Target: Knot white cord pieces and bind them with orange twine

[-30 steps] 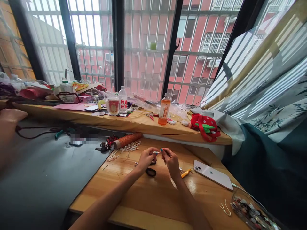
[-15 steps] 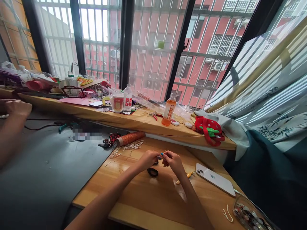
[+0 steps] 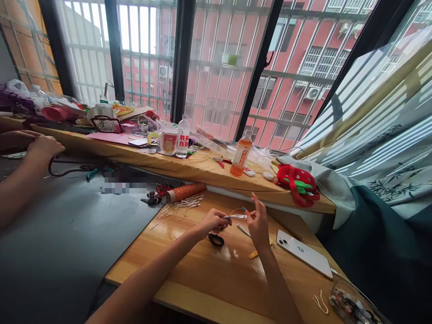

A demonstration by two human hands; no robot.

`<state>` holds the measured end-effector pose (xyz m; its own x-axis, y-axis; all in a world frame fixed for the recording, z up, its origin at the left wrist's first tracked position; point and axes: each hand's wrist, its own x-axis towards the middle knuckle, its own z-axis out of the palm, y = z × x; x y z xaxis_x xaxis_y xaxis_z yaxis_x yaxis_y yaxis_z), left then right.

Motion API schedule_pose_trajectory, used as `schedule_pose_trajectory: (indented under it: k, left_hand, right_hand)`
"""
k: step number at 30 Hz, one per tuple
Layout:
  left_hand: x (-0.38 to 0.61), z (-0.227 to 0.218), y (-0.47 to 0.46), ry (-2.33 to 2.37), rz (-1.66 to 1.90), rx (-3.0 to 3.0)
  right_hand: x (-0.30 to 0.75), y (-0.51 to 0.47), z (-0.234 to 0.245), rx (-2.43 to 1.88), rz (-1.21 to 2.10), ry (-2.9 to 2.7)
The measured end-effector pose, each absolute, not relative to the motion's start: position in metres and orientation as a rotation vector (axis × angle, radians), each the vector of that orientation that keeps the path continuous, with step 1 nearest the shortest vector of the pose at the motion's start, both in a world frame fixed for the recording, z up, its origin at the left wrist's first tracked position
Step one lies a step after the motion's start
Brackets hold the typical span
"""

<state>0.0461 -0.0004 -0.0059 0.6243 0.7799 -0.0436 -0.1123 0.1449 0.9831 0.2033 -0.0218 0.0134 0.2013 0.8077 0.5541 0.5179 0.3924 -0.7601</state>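
My left hand (image 3: 212,221) is closed around one end of a short pale cord or thin white piece (image 3: 235,217) held level above the wooden table (image 3: 216,270). My right hand (image 3: 257,221) pinches the other end with thumb and forefinger, the other fingers raised and spread. Black-handled scissors (image 3: 216,239) lie on the table just under my left hand. A spool of orange-brown thread (image 3: 185,191) lies beyond, with loose pale cord pieces (image 3: 182,206) beside it.
A white phone (image 3: 303,253) lies face down to the right, a jar of buttons (image 3: 354,306) at the near right corner. An orange drink bottle (image 3: 240,155), a water bottle (image 3: 182,142) and a red strawberry pouch (image 3: 299,183) stand on the sill. Another person's hand (image 3: 43,148) is at far left.
My hands have moved apart, with the pale piece now stretched between them, and my right fingers have lifted. The other person's hand at left has shifted rightward onto a dark cable.
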Motion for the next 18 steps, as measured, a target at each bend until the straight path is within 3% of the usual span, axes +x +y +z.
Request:
schedule_pose_trajectory:
  k: [5, 10, 18]
  left_hand:
    - [0.041, 0.000, -0.001, 0.651, 0.723, 1.230]
    - [0.038, 0.007, -0.001, 0.756, 0.752, 1.326]
    - [0.038, -0.013, 0.016, 1.385, 0.828, 2.139]
  right_hand:
    - [0.192, -0.025, 0.009, -1.212, 0.478, -2.021]
    - [0.187, -0.028, 0.004, -1.371, 0.158, -2.128]
    - [0.170, -0.048, 0.014, -1.588, -0.193, -2.495]
